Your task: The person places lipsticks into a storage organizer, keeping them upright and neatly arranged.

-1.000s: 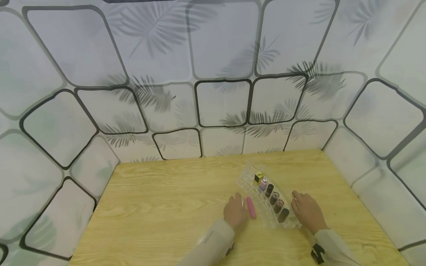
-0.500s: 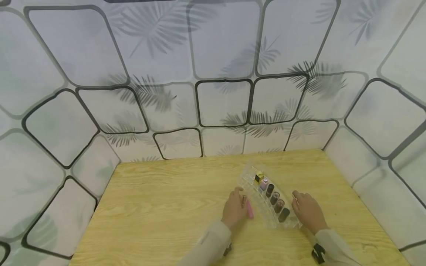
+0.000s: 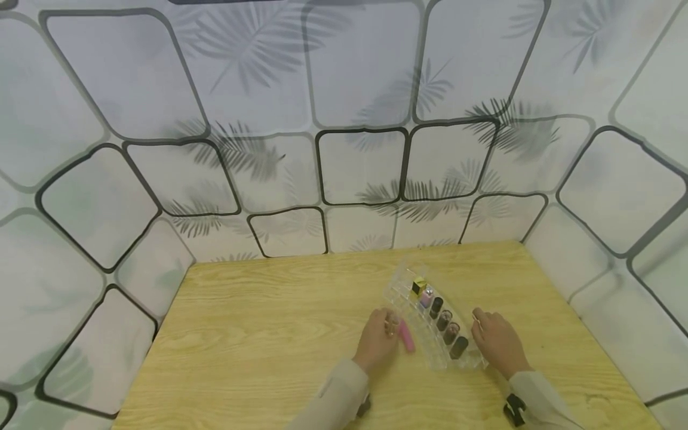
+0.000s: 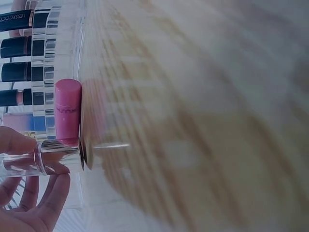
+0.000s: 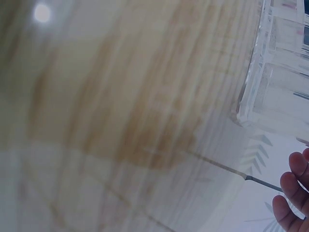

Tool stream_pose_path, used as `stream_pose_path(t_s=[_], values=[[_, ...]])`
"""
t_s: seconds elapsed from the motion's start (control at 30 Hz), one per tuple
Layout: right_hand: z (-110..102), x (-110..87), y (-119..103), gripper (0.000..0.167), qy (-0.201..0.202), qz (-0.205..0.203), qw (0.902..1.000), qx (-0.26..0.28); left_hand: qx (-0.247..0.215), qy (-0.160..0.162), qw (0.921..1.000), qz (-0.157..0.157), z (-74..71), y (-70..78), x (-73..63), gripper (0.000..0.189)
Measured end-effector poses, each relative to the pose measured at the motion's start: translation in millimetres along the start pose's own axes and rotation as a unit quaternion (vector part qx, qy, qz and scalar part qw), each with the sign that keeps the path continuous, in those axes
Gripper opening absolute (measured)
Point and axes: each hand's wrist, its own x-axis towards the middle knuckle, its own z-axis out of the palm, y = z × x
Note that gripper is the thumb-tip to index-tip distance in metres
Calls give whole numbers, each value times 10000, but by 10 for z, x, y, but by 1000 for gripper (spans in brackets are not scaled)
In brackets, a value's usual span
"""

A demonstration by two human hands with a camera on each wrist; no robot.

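My left hand [image 3: 376, 337] holds a clear tube [image 4: 24, 164] with a shiny metallic band between thumb and fingers, its metallic end right at the tabletop. A pink lipstick tube [image 3: 407, 335] lies on its side between that hand and the clear acrylic organizer [image 3: 436, 352]; in the left wrist view, the pink tube [image 4: 67, 111] runs along the organizer's front. My right hand [image 3: 500, 343] is at the organizer's right side, its visible fingers [image 5: 294, 179] loosely curled. Thumb contact is hidden there, so I cannot tell whether it grips the organizer.
Several dark tubes [image 3: 451, 333], a pink bottle [image 3: 426, 297] and a yellow-and-black box [image 3: 418, 286] stand in the organizer's slots. The wood-grain table [image 3: 258, 334] is bordered by patterned walls [image 3: 360, 167] at the back and sides.
My left hand has shifted slightly left and turned, bringing the metallic-banded tube into sight. The pink tube was partly covered half a second ago and shows more now. My right hand stays put.
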Motion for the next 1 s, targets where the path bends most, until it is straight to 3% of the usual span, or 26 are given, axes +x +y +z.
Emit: stream_pose_path(t_s=[0.2, 0.53, 0.7, 0.9, 1.0], values=[[-10, 6, -7, 9, -78, 85, 9999, 38, -256, -78, 9996, 135, 2, -58, 5, 13], [-5, 9, -16, 10, -57, 120, 9999, 45, -852, -200, 9962, -42, -42, -114, 20, 16], [6, 5, -8, 9, 24, 78, 10000, 24, -1007, -162, 9947, 85, -69, -111, 37, 20], [32, 3, 15, 8, 181, -58, 9998, -67, -1145, -194, 9931, -147, -123, -67, 48, 22], [29, 3, 19, 9, 163, -101, 9998, -109, -1273, -195, 9916, -93, -135, -62, 66, 20]])
